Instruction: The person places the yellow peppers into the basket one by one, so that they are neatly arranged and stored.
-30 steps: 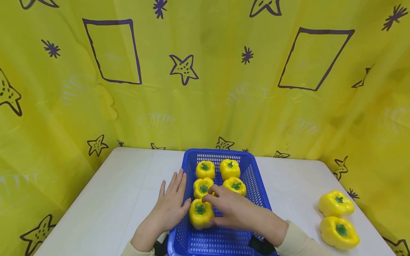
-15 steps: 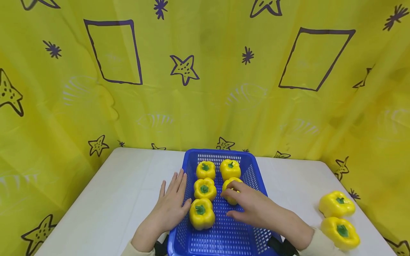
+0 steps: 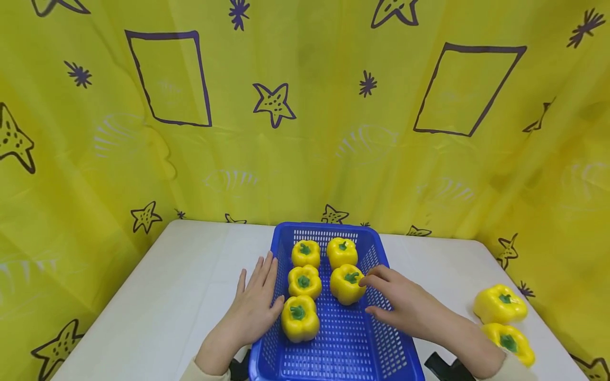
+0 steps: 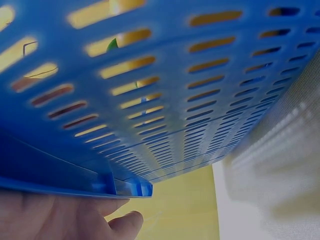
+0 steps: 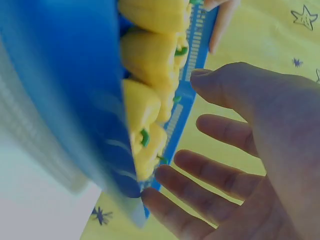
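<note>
Yellow curtain (image 3: 310, 159), white table (image 3: 190, 286): two hands at a blue basket (image 3: 329, 354), neither gripping

Right hand (image 3: 405, 301) hung over the basket's right side, fingers parted and loosely bent, thumb set off below, nothing pinched. Its rounded spread looked suited to a pepper's body. Nearest pepper (image 3: 347, 286) lay just ahead of those fingertips; head view overlapped the two edges, so contact could not be told.

Left hand (image 3: 254, 304), opposite, lay with straight fingers along the left rim, thumb out towards the peppers. Presumably there to steady the basket; how hard it pressed, couldn't read.

Between the hands: a file of three yellow peppers. Near pepper (image 3: 300, 320) just beside the left thumb, middle pepper (image 3: 305, 282) past it, far-left pepper (image 3: 306, 254) level with the left fingertips. Far-right pepper (image 3: 342, 253) sat beyond the right fingertips, behind the nearest one. Green stems mostly up, probably because each stood steadiest on its base.

Outside the basket, well to the right hand's outer side: an upper loose pepper (image 3: 500, 303) and a lower loose pepper (image 3: 517, 346), the latter partly behind the right forearm. Placed there, I'd judge, for the right arm's convenience, no crossing over the left.
</note>
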Motion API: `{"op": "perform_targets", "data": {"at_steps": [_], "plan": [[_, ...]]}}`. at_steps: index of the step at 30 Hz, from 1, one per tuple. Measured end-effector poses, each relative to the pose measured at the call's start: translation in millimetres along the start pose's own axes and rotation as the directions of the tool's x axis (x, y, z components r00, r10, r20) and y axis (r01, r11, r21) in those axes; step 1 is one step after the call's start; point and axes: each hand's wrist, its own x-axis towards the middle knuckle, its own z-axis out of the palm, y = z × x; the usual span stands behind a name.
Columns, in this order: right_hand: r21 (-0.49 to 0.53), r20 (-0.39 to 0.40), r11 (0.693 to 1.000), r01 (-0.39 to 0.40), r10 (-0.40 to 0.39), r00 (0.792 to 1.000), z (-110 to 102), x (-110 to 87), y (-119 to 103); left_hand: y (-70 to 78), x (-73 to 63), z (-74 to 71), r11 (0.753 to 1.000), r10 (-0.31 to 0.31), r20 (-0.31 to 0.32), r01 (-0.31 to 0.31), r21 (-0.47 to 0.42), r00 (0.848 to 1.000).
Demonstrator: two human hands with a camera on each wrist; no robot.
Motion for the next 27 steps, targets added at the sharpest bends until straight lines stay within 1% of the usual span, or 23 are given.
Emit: {"op": "perform_targets", "data": {"at_steps": [5, 11, 23, 27], "plan": [[0.023, -0.012, 0.998, -0.066, 0.066, 0.998, -4, -11.3, 13, -0.8, 0.4, 1.4, 1.000, 0.004, 0.008, -0.004, 0.008, 1.000], [0.008, -0.045, 0.993, -0.121, 0.121, 0.992, -3, -24.3, 26, -0.5, 0.8, 1.6, 1.000, 0.005, 0.010, -0.005, 0.009, 1.000], [-0.061, -0.130, 0.984, -0.166, 0.157, 0.979, -7, -45.5, 56, -0.7, -0.1, 1.5, 1.000, 0.004, 0.003, -0.004, 0.012, 1.000], [-0.075, -0.142, 0.978, -0.193, 0.181, 0.973, -10, -52.5, 69, 0.0, -0.4, 0.6, 1.000, 0.001, 0.002, -0.001, 0.005, 1.000]]}}
